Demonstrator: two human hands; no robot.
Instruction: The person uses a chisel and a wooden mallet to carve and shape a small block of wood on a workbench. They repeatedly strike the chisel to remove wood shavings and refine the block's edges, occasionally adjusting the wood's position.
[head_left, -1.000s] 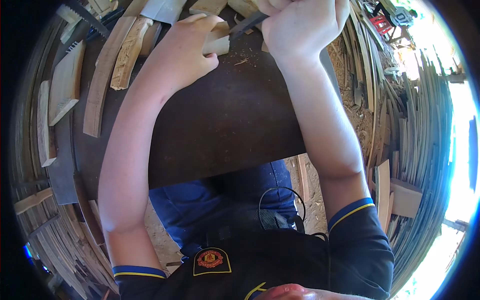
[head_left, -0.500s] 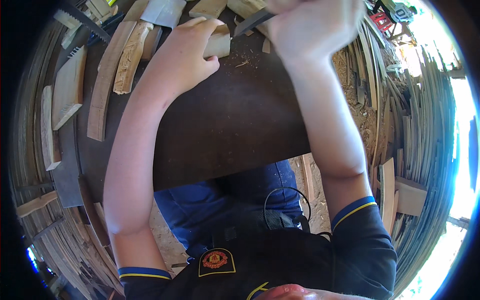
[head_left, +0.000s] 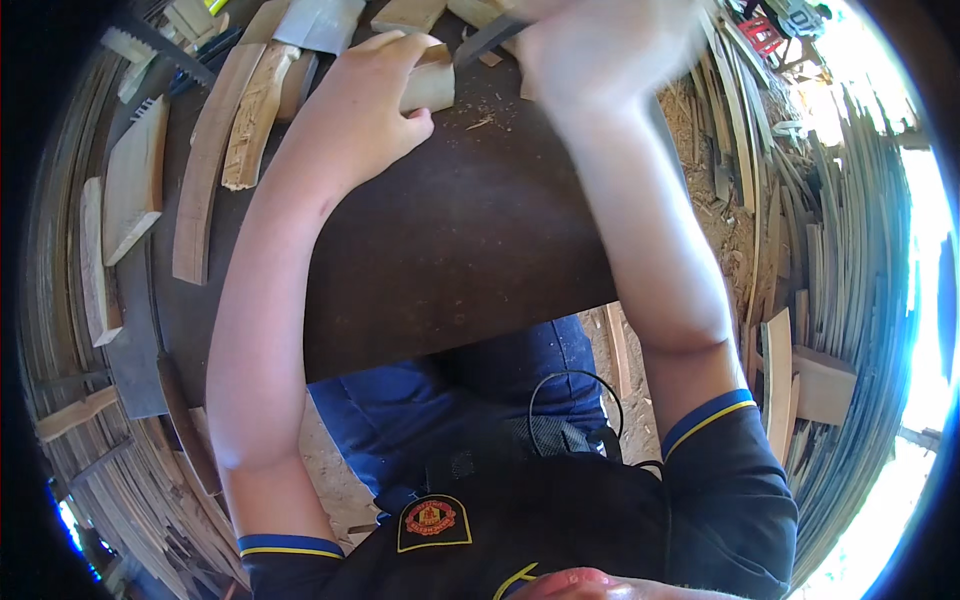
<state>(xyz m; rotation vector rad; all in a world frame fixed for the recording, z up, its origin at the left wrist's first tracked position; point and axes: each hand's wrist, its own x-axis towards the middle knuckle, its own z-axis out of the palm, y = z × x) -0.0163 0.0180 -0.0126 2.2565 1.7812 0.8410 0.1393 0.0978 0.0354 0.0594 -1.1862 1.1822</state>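
My left hand (head_left: 378, 88) is closed around a small pale wooden block (head_left: 430, 84) near the far side of the dark table (head_left: 450, 240). Its thumb presses along the block's near side. To the right of it, my right hand (head_left: 612, 55), smeared by motion, is closed on a tool with a dark flat blade (head_left: 488, 38). The blade slants down to the left, its tip close to the block's upper right corner; whether they touch I cannot tell. The tool's handle is hidden in my fist. Small wood shavings (head_left: 490, 115) lie on the tabletop beside the block.
Left of my arm lie a long wooden strip (head_left: 205, 180), a rough-carved piece (head_left: 258, 120) and a board with metal spikes (head_left: 136, 180). A toothed saw blade (head_left: 170, 55) juts in at the far left. Wood strips (head_left: 850, 280) are stacked on the right.
My right hand and the blade have shifted a little to the left. My left hand keeps its hold on the wooden block, and the whole view has moved slightly.
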